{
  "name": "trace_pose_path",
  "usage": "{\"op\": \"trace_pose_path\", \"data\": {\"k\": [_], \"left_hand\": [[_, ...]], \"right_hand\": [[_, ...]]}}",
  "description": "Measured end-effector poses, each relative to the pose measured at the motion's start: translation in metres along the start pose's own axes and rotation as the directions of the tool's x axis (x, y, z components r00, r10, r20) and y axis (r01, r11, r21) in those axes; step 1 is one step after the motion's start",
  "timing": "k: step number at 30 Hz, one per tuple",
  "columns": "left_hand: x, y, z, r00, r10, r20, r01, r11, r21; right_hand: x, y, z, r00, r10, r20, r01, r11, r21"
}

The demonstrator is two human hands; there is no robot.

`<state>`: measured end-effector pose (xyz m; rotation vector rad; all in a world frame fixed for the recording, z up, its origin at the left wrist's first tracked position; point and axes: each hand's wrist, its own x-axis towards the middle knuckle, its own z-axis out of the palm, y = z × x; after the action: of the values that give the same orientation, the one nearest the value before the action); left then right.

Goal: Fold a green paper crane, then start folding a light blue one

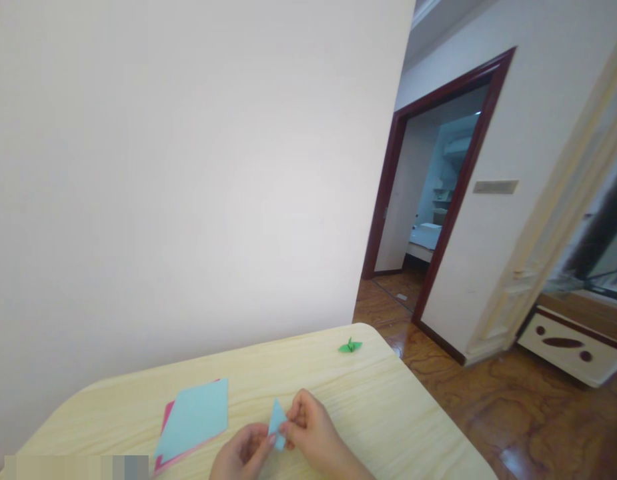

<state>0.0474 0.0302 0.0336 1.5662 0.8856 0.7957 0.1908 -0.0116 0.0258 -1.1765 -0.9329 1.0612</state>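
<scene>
Between my two hands is a small piece of light blue paper [277,416], folded to a narrow shape with a pointed top. My left hand [245,450] pinches its lower left edge between thumb and fingers. From the other side, my right hand [308,421] grips the right edge, its fingers curled. A stack of paper sheets [195,413] lies to the left, light blue on top with pink showing beneath. Toward the far right corner of the table sits a small green folded paper bird [350,345].
The pale wood-grain table [398,413] has rounded corners and meets a white wall [188,167] at its far side. To the right, a dark red door frame [453,193] opens to another room. A white and brown cabinet [573,340] stands on the wood floor [468,407].
</scene>
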Motion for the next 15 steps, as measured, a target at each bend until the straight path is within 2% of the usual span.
{"op": "trace_pose_path", "data": {"k": [4,8,11,15], "left_hand": [[-0.0010,-0.0013,0.0001,1.000,0.020,-0.024,-0.019,1.000,0.018],[-0.0009,-0.0035,-0.0005,0.997,-0.045,-0.058,0.046,0.999,0.006],[-0.0007,-0.0070,-0.0018,0.995,-0.044,-0.086,0.048,0.998,0.036],[-0.0007,-0.0098,-0.0016,0.994,-0.030,-0.105,0.036,0.997,0.062]], "right_hand": [[-0.0005,-0.0007,-0.0001,1.000,-0.013,0.022,0.013,1.000,0.000],[0.0014,0.0021,-0.0014,0.999,0.036,0.031,-0.036,0.999,-0.016],[0.0037,0.0048,-0.0035,0.992,0.112,0.051,-0.107,0.989,-0.103],[0.0044,0.0047,-0.0055,0.995,0.103,-0.012,-0.103,0.969,-0.226]]}}
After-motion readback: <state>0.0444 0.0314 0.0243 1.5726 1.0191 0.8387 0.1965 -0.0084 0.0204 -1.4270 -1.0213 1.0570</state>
